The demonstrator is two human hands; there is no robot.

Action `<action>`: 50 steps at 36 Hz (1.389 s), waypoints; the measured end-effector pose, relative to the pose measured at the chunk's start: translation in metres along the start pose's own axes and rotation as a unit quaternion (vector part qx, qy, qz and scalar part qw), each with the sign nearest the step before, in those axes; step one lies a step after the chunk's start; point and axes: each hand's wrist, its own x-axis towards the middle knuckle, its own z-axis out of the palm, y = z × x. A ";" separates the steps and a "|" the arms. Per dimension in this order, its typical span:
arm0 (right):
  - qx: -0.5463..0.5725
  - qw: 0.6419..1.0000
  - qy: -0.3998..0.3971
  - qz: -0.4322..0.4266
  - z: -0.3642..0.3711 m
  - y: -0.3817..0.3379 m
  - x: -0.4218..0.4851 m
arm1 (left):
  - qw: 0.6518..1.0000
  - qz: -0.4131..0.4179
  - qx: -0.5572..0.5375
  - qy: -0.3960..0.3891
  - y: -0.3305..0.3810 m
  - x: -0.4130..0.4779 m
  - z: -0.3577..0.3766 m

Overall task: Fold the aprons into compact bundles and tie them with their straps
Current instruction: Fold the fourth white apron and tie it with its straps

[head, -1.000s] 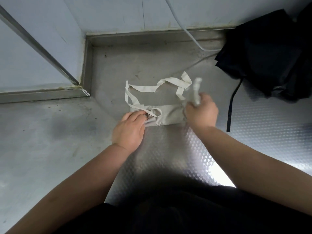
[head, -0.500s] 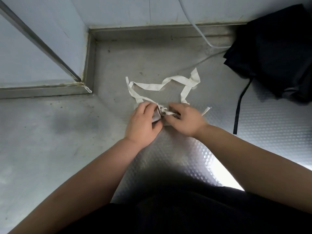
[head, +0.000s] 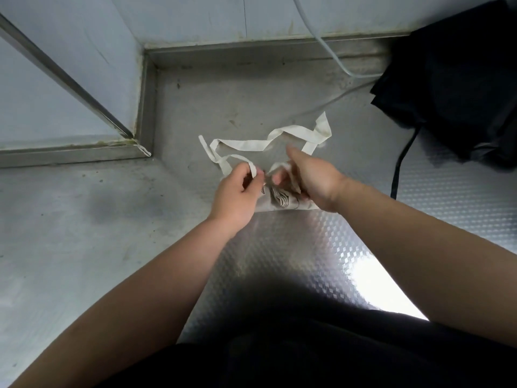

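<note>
The bench carries two aprons. The black apron lies heaped in the far right corner, not yet folded. The cream bundle lies mid-bench, its long axis running left to right, parallel to the far edge. Its strap loops away toward that edge. The fabric is judged light, soft and limp; it unfolds unless pinned, so take hold of the strap close to the bundle. The left hand pinches a strap loop. The right hand, blurred, curls round a strap section directly over the bundle.
</note>
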 end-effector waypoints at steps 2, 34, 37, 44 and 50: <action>0.003 1.000 -0.004 0.003 0.000 0.000 0.000 | 1.000 0.009 0.002 -0.015 0.000 -0.001 0.000; -0.392 0.906 0.079 -0.138 -0.003 0.021 0.006 | 0.902 -0.244 -0.354 -0.040 0.035 0.020 -0.023; -0.412 0.898 0.052 -0.146 0.002 0.021 0.008 | 0.936 -0.205 -0.272 -0.086 0.029 0.017 -0.019; -0.269 0.955 0.047 -0.116 0.004 0.020 0.013 | 0.962 -0.099 -0.227 -0.114 0.011 0.004 -0.014; -0.192 0.977 0.011 -0.091 0.000 0.014 0.010 | 0.982 -0.084 -0.169 -0.007 0.013 0.002 0.000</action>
